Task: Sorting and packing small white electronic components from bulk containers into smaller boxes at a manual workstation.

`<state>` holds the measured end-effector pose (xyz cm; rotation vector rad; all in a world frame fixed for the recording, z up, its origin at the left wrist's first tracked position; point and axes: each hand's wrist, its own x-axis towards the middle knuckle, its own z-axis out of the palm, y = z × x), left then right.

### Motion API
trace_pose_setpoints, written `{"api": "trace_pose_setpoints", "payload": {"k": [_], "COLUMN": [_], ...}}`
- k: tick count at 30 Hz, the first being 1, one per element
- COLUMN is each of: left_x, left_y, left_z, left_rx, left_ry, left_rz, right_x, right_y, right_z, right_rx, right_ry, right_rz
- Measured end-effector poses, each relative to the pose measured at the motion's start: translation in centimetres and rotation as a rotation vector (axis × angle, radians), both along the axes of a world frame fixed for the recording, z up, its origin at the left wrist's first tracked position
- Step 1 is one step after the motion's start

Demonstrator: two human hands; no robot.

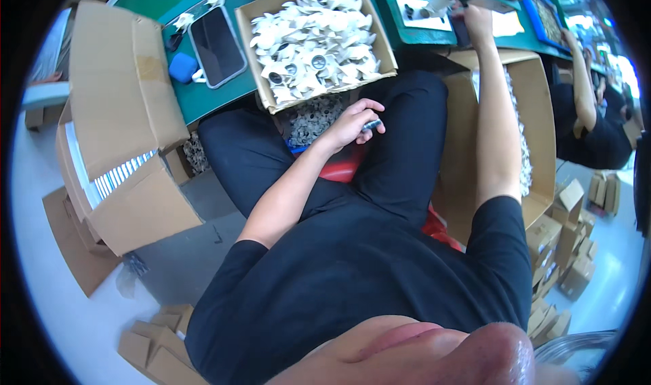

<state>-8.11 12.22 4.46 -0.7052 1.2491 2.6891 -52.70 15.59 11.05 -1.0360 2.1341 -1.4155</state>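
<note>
At a green worktop (193, 102) sits an open cardboard box (332, 93) heaped with white finned parts (312, 39), which a knock could spill. Hands apart: at a bench machine (424, 36), right hand (477, 22), grip unclear; left hand (354, 122) curled around a small dark cylinder (371, 125), droppable if fingers loosen.

The left forearm (288, 195) slants from the near left toward the middle, its wrist (328, 144) carried roughly in line, and the left hand (356, 123) lies farther in, with the fingers bent inward in a small, closed grip. The right forearm (498, 120) stretches away on the right side to the far edge of reach, where the right hand (477, 22) sits well apart from the left, its fingertips too hidden to make out their grip.
</note>
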Motion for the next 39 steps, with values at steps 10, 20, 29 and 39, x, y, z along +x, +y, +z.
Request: {"api": "trace_pose_setpoints", "payload": {"k": [10,20,29,39], "left_x": [-0.7,-0.6,1.5,1.1], "left_y": [0.2,0.2,-0.2,1.5], "left_z": [-1.5,-1.5,4.5,5.9], "left_rx": [-0.068,-0.084,0.211,0.305], "left_ry": [-0.021,-0.013,0.341,0.47], "left_rz": [0.118,0.13,0.182,0.151], "right_x": [18.4,24.3,33.7,31.6], "right_y": [-0.5,-0.3,1.9,9.0], "right_z": [4.8,6.1,13.2,8.8], "right_rx": [-0.389,-0.569,-0.271,0.069], "right_ry": [0.617,0.729,0.842,0.097], "right_rz": [-0.054,-0.076,0.535,0.472]}}
